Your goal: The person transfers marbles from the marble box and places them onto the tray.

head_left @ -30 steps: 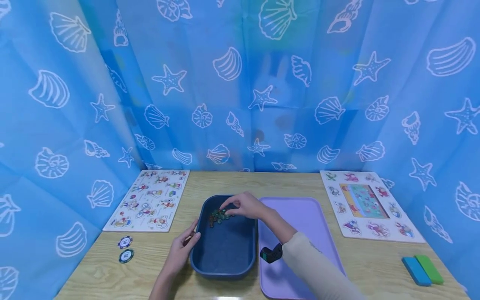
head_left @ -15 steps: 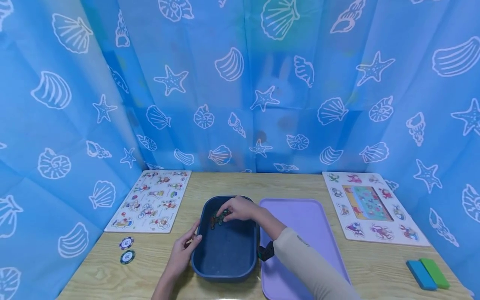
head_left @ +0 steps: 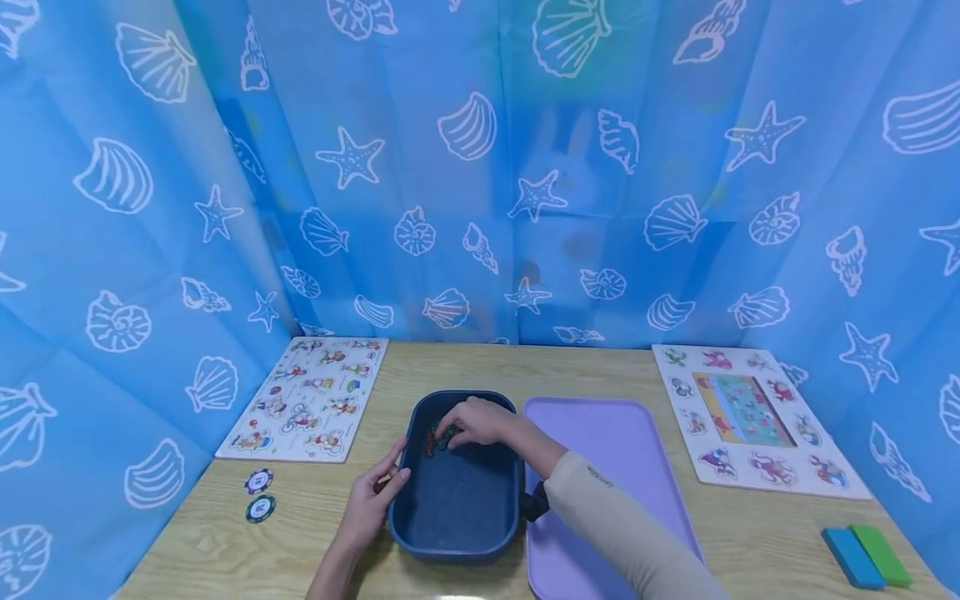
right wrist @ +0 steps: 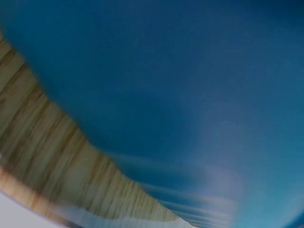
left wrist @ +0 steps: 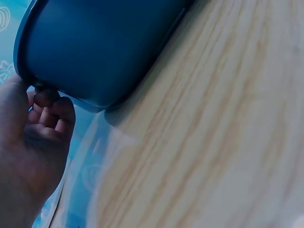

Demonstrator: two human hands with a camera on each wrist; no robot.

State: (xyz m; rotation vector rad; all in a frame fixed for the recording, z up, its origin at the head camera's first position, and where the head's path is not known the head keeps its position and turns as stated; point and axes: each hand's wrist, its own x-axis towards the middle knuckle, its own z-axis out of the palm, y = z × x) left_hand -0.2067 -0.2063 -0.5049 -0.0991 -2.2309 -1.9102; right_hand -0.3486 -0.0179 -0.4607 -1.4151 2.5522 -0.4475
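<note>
A dark blue tub (head_left: pixel 453 508) stands on the table in the head view. At its left side, my left hand (head_left: pixel 369 502) grips the wall, thumb at the rim; the left wrist view has the fingers (left wrist: pixel 64 108) bent against the tub's edge. My right hand (head_left: pixel 480 422) reaches down into the tub's far end. Its thumb and index finger are bent around a little heap of small green and reddish-brown pieces (head_left: pixel 431 443), which the hand partly covers. I cannot tell whether it pinches one. The right wrist view has only the tub's blurred blue wall (right wrist: pixel 142 95).
A lilac tray (head_left: pixel 592 425) lies right of the tub, partly under the right forearm. Picture puzzle boards lie at the back left (head_left: pixel 307 400) and back right (head_left: pixel 757 417). Two poker chips (head_left: pixel 260 508) sit on the left, blue and green blocks (head_left: pixel 855 560) at the far right.
My right hand has come down from above the small pieces to among them, hiding more of the heap. The left hand keeps its place on the tub. The head view has shifted slightly.
</note>
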